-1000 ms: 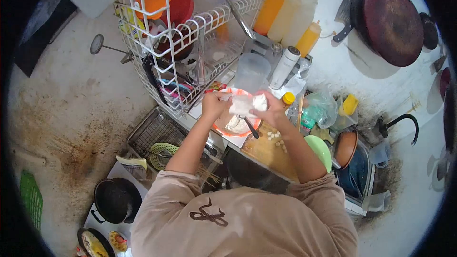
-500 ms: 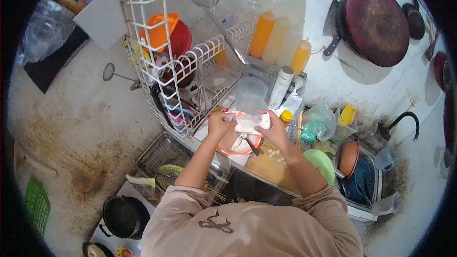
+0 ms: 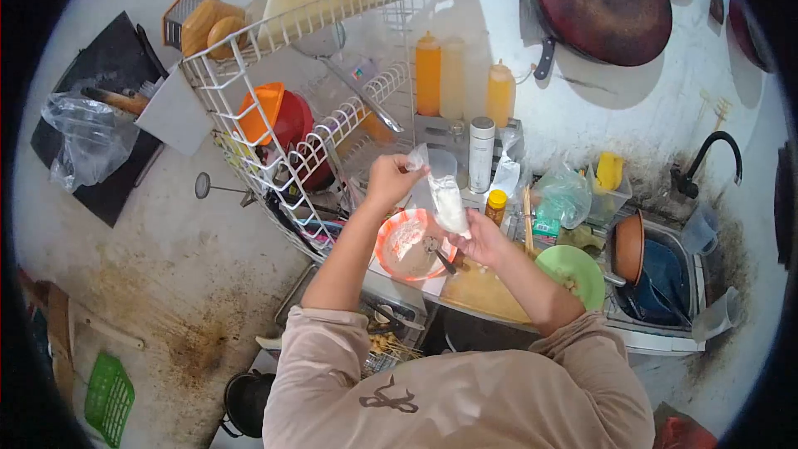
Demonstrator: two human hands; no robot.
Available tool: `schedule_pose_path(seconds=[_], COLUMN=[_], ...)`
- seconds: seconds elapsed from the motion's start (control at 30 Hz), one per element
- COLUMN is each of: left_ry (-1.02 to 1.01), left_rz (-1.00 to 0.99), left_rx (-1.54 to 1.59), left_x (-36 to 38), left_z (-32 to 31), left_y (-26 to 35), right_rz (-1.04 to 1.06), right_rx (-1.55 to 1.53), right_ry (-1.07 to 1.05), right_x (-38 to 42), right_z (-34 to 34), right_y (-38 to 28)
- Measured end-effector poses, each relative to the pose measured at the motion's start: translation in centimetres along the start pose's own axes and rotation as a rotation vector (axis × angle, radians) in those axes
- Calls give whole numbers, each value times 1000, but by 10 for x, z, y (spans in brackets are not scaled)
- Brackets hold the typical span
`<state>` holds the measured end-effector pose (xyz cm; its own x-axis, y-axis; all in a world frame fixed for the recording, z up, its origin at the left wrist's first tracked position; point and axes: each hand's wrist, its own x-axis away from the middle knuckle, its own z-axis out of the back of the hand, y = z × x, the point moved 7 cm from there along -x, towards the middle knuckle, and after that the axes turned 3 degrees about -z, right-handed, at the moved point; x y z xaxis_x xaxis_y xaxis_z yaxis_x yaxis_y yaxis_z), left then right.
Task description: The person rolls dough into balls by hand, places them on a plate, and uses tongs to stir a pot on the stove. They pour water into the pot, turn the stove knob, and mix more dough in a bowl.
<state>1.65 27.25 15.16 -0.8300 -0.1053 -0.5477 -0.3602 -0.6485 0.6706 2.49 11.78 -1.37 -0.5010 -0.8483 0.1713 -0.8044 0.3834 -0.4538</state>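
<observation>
Hanging tilted between both hands, a clear plastic bag of white powder (image 3: 450,204) overlaps the far-right rim of a round orange-and-white bowl (image 3: 381,241). The left hand (image 3: 393,181) pinches its gathered upper end; the right hand (image 3: 485,241), fingers partly curled, grips its lower end. A slipping pinch or hard squeeze could spill powder onto the brown wooden board (image 3: 480,291).

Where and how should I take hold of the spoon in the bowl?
Grip its dark handle near the free end, probably best from the right, over the cutting board. The handle slants out at the bowl's near-right rim, while the spoon's head sits inside. From the far side, the bag of white powder held in both hands would likely be in the way.
</observation>
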Motion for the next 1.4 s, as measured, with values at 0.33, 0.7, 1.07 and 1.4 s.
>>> schedule_pose_path(seconds=[0.33, 0.7, 1.07, 1.4], left_ry=[360, 339, 388, 545], left_rz=[-177, 108, 267, 430], left_rx=[-361, -279, -319, 7], left_x=[28, 87, 114, 145], left_z=[65, 98, 113, 121], left_y=[89, 75, 62, -36], right_rz=[559, 1516, 1279, 920], right_rx=[1192, 1841, 1829, 1582], right_ry=[310, 93, 182, -150], right_x=[62, 102, 45, -66], right_z=[-75, -217, -195, -182], right_y=[-26, 41, 56, 36])
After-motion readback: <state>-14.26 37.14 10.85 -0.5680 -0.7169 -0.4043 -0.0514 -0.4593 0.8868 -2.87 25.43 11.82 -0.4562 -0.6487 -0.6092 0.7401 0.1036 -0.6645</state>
